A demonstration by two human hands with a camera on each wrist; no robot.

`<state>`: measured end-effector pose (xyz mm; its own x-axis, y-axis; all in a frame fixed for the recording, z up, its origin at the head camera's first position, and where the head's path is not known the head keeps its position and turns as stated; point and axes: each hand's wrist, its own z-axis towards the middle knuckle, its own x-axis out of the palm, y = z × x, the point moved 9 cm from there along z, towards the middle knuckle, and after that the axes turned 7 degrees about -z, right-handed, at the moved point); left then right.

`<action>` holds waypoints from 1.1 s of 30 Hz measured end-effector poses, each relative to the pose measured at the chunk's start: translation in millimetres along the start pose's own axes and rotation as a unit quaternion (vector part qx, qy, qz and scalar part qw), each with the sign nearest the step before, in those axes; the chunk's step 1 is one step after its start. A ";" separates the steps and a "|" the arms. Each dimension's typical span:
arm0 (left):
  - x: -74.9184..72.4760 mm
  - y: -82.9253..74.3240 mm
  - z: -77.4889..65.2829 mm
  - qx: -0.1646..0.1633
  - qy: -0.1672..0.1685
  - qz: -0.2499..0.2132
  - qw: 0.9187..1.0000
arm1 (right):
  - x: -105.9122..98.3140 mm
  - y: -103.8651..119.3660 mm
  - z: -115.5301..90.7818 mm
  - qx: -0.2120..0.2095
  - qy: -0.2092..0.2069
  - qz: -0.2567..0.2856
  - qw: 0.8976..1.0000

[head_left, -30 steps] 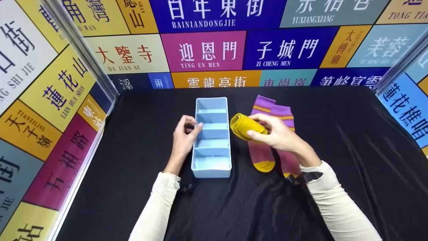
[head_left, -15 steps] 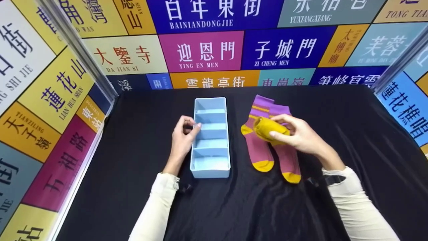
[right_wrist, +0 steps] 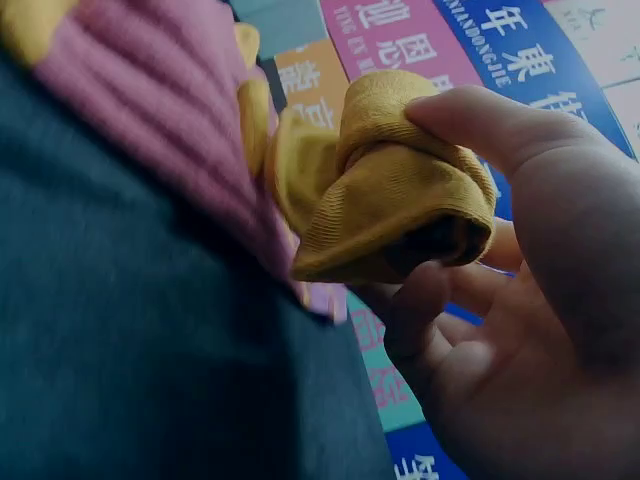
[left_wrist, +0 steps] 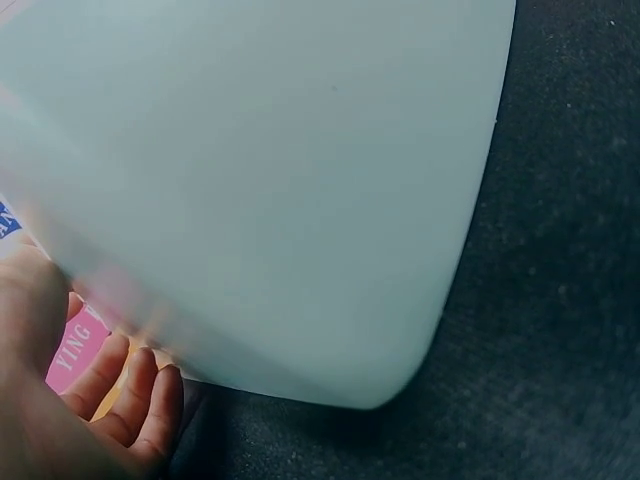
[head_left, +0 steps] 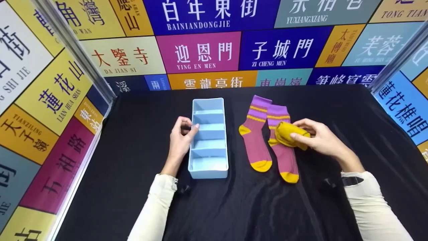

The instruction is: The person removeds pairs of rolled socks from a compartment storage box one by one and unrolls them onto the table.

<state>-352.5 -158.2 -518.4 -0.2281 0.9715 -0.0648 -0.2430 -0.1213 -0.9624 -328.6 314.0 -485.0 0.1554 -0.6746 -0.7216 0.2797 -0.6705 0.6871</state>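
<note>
In the head view a light blue storage box [head_left: 208,174] with a row of compartments stands on the black cloth. My left hand [head_left: 180,139] grips its left wall, thumb over the rim and fingers on the outside. The left wrist view has the smooth box wall [left_wrist: 300,200] filling most of it beside the fingers. My right hand [head_left: 321,139] holds a rolled mustard-yellow sock bundle [right_wrist: 400,190] between thumb and fingers. That bundle overlaps the right one of two pink-and-purple striped socks [head_left: 259,144], which lie flat to the right of the box.
Black cloth [head_left: 234,214] covers the table. Panels with large printed characters [head_left: 200,53] rise behind it and on both sides.
My right hand has carried the rolled sock bundle rightward, from beside the box to over the right striped sock. The left hand keeps its grip on the box.
</note>
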 end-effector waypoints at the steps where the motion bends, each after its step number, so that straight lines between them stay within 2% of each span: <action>1: 0.0 0.3 0.0 0.000 0.002 0.001 1.000 | -2.1 -2.1 -2.3 0.000 -0.003 -0.003 1.000; 8: 0.0 -2.4 1.7 0.006 0.018 0.027 0.999 | -14.6 -12.0 -16.4 -0.001 -0.008 -0.016 1.000; 14: -1.4 -8.7 2.8 0.023 0.023 0.084 0.996 | -17.3 -23.5 -27.2 0.005 0.014 -0.005 1.000; 19: -2.4 -24.9 4.1 0.069 0.027 0.146 0.987 | -18.9 -32.3 -36.6 0.008 0.029 0.028 0.999; 24: 0.5 -54.1 2.8 0.132 0.015 0.163 0.978 | -15.4 -41.9 -44.2 0.013 0.045 0.029 0.998; 28: 15.8 -85.8 -5.8 0.172 0.025 0.141 0.975 | -13.9 -48.3 -45.3 0.007 0.020 0.016 1.000; 31: 38.7 -107.4 -17.6 0.200 0.064 0.118 0.971 | -18.1 -47.0 -43.9 -0.026 -0.022 0.020 0.999; 33: 57.2 -119.4 -27.5 0.221 0.096 0.109 0.965 | -19.6 -44.8 -43.5 -0.048 -0.037 0.020 0.998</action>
<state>-310.6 -82.5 -414.4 -0.1495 0.9281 -0.3410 -0.5963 -0.3598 -0.7176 -303.1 370.7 -505.3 0.0987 -0.7244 -0.6823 0.3639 -0.6119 0.7022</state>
